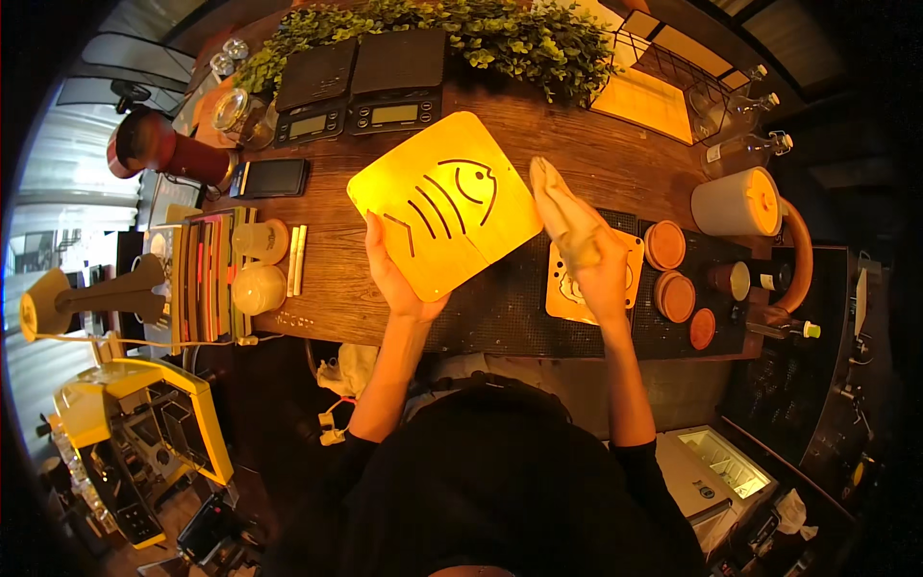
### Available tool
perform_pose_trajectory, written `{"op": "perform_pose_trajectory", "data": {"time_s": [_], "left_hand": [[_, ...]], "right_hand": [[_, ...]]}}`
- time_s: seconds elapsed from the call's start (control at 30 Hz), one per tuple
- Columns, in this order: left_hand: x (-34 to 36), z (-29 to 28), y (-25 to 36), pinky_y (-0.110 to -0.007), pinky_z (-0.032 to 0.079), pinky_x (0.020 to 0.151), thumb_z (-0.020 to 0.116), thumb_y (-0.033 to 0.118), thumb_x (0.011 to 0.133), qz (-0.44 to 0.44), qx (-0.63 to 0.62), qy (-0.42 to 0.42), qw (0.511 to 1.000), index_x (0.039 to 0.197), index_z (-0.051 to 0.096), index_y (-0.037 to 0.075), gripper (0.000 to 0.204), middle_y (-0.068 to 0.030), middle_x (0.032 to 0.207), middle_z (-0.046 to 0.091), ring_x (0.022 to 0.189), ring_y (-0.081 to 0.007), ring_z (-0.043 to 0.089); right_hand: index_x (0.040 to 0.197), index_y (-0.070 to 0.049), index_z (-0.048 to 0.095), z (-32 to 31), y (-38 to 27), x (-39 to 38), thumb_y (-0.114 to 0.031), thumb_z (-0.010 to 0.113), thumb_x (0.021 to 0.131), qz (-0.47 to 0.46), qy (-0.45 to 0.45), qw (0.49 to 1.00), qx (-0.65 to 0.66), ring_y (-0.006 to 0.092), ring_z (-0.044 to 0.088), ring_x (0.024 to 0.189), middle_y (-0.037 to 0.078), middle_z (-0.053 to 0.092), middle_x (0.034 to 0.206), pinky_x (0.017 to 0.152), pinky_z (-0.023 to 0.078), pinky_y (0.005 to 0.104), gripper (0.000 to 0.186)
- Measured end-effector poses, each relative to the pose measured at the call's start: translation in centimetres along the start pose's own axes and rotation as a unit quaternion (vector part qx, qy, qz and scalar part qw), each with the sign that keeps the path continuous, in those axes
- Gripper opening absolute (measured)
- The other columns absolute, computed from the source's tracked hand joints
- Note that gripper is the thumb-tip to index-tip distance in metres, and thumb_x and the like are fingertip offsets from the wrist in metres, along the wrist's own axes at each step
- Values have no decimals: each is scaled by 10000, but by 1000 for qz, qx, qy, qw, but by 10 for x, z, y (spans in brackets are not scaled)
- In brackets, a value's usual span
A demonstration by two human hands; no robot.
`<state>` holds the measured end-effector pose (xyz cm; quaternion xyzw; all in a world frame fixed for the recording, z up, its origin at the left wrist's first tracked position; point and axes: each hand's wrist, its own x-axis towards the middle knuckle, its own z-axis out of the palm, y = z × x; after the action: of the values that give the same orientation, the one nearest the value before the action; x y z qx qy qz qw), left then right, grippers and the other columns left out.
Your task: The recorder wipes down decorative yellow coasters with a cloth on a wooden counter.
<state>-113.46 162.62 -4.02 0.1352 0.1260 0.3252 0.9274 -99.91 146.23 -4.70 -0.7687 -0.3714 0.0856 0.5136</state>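
Note:
My left hand [394, 284] grips the lower left edge of a square yellow-lit board [413, 207] with rounded corners and fish-bone-shaped slots. The board is raised and tilted above the wooden table. Close to its right edge, my right hand [604, 274] is closed on what looks like a folded tan cloth [562, 207]; its fingers are partly hidden. Beneath that hand lies a second square board [562, 300] with a dark cut-out pattern, partly covered, on a black mat [490, 313].
Round brown coasters [675, 296], a cup [733, 280] and a lidded pitcher [735, 202] stand at right. Two black scales [396, 91] sit before leafy plants [519, 43]. Books [207, 274], jars [260, 289] and a phone-like device [272, 179] occupy the left. Glass bottles [745, 154] stand far right.

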Motion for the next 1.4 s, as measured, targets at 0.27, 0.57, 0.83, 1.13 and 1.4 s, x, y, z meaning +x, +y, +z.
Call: {"op": "perform_pose_trajectory", "data": {"time_s": [0.27, 0.57, 0.83, 1.13, 1.4], "left_hand": [[17, -35, -14, -407, 429, 888, 369, 415, 898, -85, 27, 49, 995, 1227, 423, 61, 486, -106, 1169, 524, 1039, -251, 527], [72, -64, -54, -377, 448, 866, 436, 383, 872, -262, 106, 77, 956, 1195, 450, 58, 459, -102, 1120, 553, 1003, -237, 552], [149, -107, -64, -312, 491, 756, 507, 274, 867, -225, 365, 88, 899, 1142, 467, 26, 372, -66, 1039, 572, 906, -174, 576], [189, -164, -55, -227, 495, 673, 557, 1, 812, -50, 554, 5, 831, 1184, 463, -1, 384, -54, 869, 595, 730, -117, 585], [199, -148, -55, -227, 480, 703, 572, 12, 808, -26, 620, 35, 784, 1160, 483, -22, 365, -76, 883, 610, 775, -130, 612]], "right_hand": [[1217, 29, 409, -27, 31, -37, -49, 608, 726, 348, -42, 806, 478, 237, 545, 1021, 191, 520, 1170, 796, 480, 328, 536], [1185, -17, 447, -14, 87, -18, -95, 610, 787, 487, -79, 700, 517, 169, 629, 710, 130, 602, 978, 555, 525, 300, 437], [1108, 22, 503, 18, 121, 78, -142, 626, 798, 433, -42, 827, 357, 153, 606, 671, 110, 613, 854, 562, 508, 260, 372], [1078, 36, 537, 62, 179, 142, -149, 641, 785, 402, -61, 838, 364, 157, 617, 747, 119, 619, 901, 630, 507, 243, 362], [1002, 23, 584, 82, 187, 148, -154, 634, 786, 373, -52, 886, 270, 127, 600, 724, 81, 631, 882, 619, 471, 244, 284]]}}
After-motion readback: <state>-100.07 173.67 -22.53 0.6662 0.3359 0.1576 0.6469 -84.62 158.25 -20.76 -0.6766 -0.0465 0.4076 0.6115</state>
